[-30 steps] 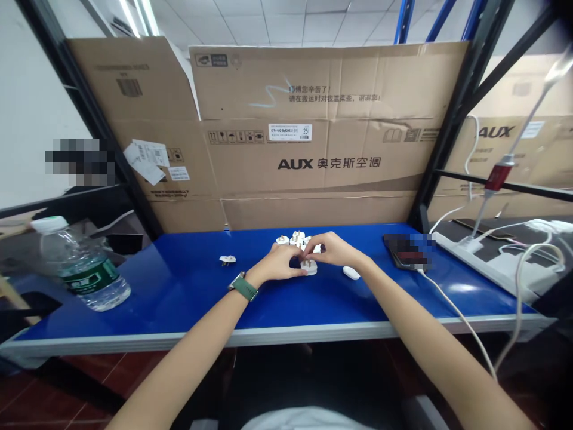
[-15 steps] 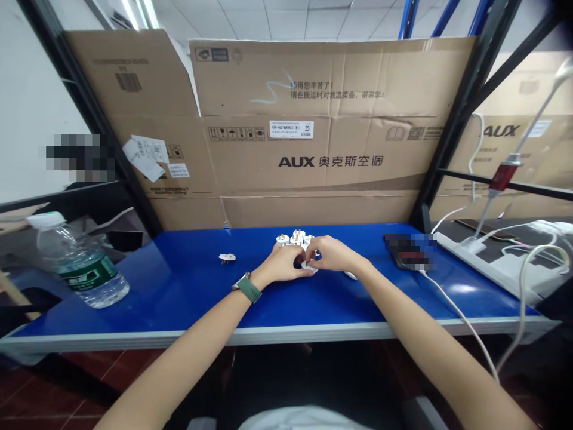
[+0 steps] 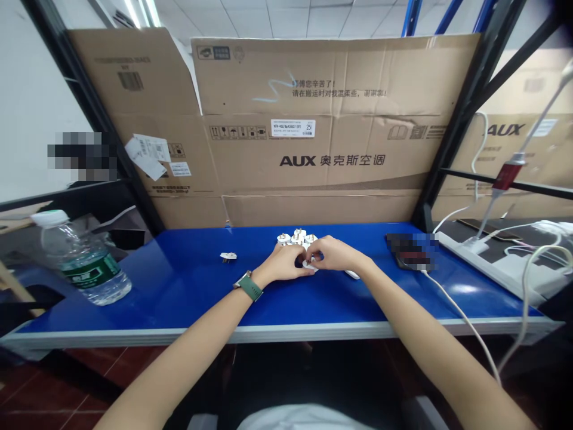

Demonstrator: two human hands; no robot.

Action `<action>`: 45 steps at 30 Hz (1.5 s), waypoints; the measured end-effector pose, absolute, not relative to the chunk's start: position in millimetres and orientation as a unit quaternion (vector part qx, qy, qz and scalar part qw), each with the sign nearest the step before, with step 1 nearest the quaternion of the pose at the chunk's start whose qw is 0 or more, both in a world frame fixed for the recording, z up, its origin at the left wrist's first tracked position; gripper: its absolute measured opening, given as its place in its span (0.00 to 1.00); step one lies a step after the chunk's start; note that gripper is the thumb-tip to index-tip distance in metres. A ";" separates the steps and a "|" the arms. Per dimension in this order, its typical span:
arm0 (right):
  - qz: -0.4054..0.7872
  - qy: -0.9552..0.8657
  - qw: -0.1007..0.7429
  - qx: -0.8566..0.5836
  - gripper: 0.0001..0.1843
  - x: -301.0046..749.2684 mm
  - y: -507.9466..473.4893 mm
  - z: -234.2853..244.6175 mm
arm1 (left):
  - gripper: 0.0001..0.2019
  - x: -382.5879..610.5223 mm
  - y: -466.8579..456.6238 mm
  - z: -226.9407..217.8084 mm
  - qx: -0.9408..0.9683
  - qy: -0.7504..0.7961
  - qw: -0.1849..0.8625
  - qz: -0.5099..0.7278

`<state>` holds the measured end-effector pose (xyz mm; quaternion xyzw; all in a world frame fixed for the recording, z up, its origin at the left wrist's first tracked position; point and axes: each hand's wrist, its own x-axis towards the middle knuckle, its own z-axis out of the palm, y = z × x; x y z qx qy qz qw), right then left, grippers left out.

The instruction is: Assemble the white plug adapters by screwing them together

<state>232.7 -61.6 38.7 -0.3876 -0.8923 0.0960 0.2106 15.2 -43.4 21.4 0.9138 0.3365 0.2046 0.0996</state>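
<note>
L hand [image 3: 286, 261] clamped on wht plug [image 3: 312, 266], R hand [image 3: 335, 254] at it, grip unclear, other plugs [image 3: 283, 239] behind, blue tbl [image 3: 179, 286]

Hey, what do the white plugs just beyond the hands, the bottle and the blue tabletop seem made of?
White plugs: probably hard plastic, judging by their smooth, even white bodies.
Bottle: clear, shiny plastic, most likely; it's see-through with highlights.
Tabletop: glossy, perhaps laminate or paint; light reflects off it.

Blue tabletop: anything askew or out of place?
One white plug piece looks stray: it lies apart on the left, pins apparently down, unlike the grouped plugs, whose visible pins point up. No spill or damage stands out.
</note>
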 end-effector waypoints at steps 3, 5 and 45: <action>0.093 -0.897 0.209 -0.379 0.14 233.4 -61.4 38.9 | 0.19 15.6 -43.6 21.5 0.914 0.338 0.097 0.202; 0.088 -0.896 0.205 -0.384 0.14 232.7 -61.9 39.2 | 0.20 16.0 -44.5 22.5 0.915 0.338 0.096 0.199; 0.473 -0.671 0.534 -0.199 0.14 222.8 -70.8 57.5 | 0.19 15.5 -46.2 22.0 0.921 0.318 0.112 0.194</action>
